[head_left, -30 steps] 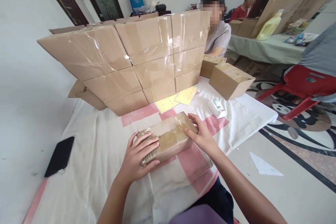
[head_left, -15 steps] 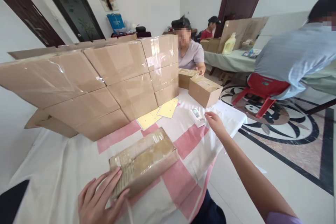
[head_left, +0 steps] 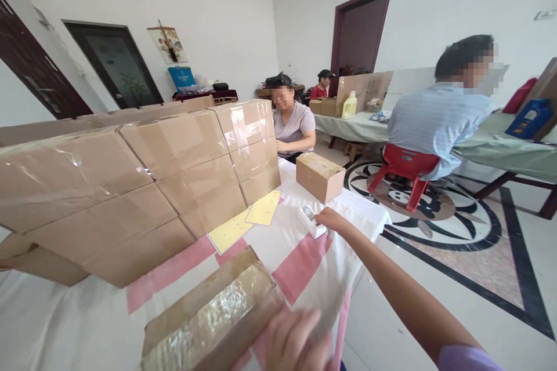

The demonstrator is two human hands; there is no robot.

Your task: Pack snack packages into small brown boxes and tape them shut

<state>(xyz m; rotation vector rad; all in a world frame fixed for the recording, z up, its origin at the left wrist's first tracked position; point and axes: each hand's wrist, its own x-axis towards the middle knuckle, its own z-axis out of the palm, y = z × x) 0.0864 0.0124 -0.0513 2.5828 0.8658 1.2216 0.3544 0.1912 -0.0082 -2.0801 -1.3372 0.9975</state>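
Observation:
A tape-wrapped cardboard box (head_left: 213,316) lies on the white and pink cloth (head_left: 304,255) close to me. My left hand (head_left: 296,345) shows blurred at the bottom edge, just right of that box; its fingers are smeared. My right hand (head_left: 331,220) reaches far forward and rests on a small white device (head_left: 310,221) on the cloth, fingers curled over it.
A wall of stacked taped cartons (head_left: 143,179) stands across the table. Two yellow sheets (head_left: 248,221) lie before it. A lone carton (head_left: 319,175) sits at the far end near a seated person (head_left: 291,124). Another person sits on a red chair (head_left: 407,171) at a green-covered table (head_left: 500,148).
My right hand left the wrapped box and stretched out to the white device. My left hand slid from the box's left end toward its right. The view tilted upward.

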